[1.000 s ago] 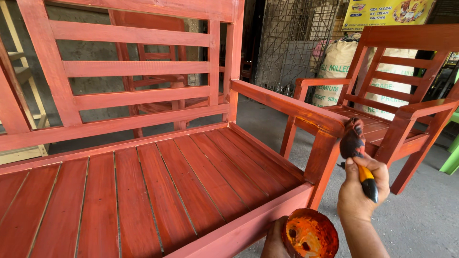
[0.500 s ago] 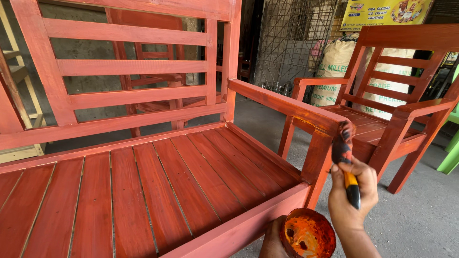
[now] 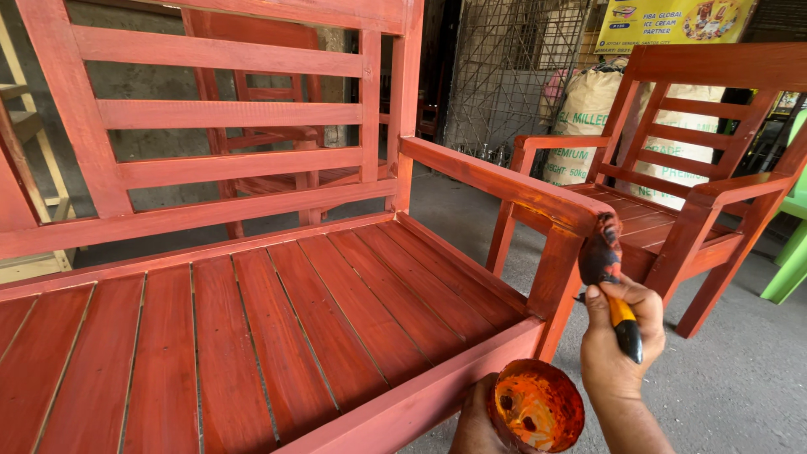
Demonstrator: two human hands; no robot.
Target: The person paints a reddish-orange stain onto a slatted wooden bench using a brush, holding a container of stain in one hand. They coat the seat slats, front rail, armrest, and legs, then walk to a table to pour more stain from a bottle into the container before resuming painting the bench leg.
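Note:
My right hand (image 3: pixel 620 340) grips a paintbrush (image 3: pixel 607 269) with an orange and black handle. Its stained bristles press against the front end of the armrest (image 3: pixel 504 185) of a red-painted wooden bench (image 3: pixel 277 328). Low in the view, my left hand (image 3: pixel 475 419) holds a small round container (image 3: pixel 538 405) with orange-red paint inside, just below the bench's front rail. Only part of the left hand shows behind the container.
A second red wooden armchair (image 3: pixel 689 185) stands to the right on the grey concrete floor (image 3: pixel 740 378). Behind it are white sacks (image 3: pixel 588 118), a wire mesh panel (image 3: pixel 504 76) and a yellow banner. A green plastic chair (image 3: pixel 790 252) sits at the far right edge.
The brush has moved up and left from open air onto the armrest's front end. The view shifted slightly closer to the bench. The paint container stayed low.

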